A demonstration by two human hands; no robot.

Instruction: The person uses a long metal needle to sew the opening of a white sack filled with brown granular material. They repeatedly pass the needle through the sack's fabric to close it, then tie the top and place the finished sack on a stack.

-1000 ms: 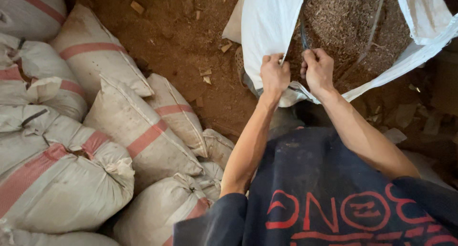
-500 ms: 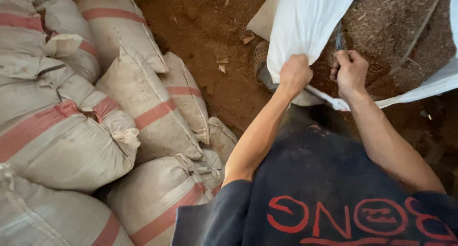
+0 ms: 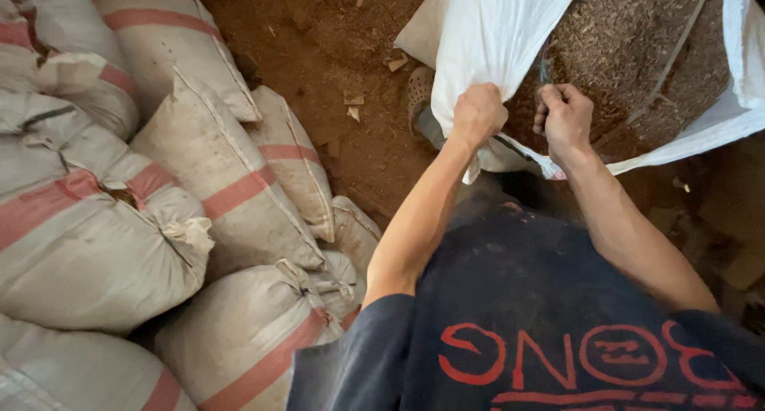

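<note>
both hands grip the mouth of a white woven sack (image 3: 494, 36) that stands open just in front of the person. the left hand (image 3: 476, 114) is closed in a fist on a bunched fold of the sack's near edge, and the right hand (image 3: 564, 117) is curled shut on the rim just beside it, with what looks like a thin dark string rising from its fingers; i cannot tell what that string is. the sack holds a brown, chaffy, husk-like fill (image 3: 637, 52) that reaches close to the rim, so the filling looks largely done, while the mouth is still wide open and not gathered or closed. to the left, a heap of full sacks with pink stripes (image 3: 215, 188) lies stacked, their ends already sewn shut. reddish dirt floor (image 3: 319, 52) shows between the heap and the open sack, scattered with small scraps.
</note>
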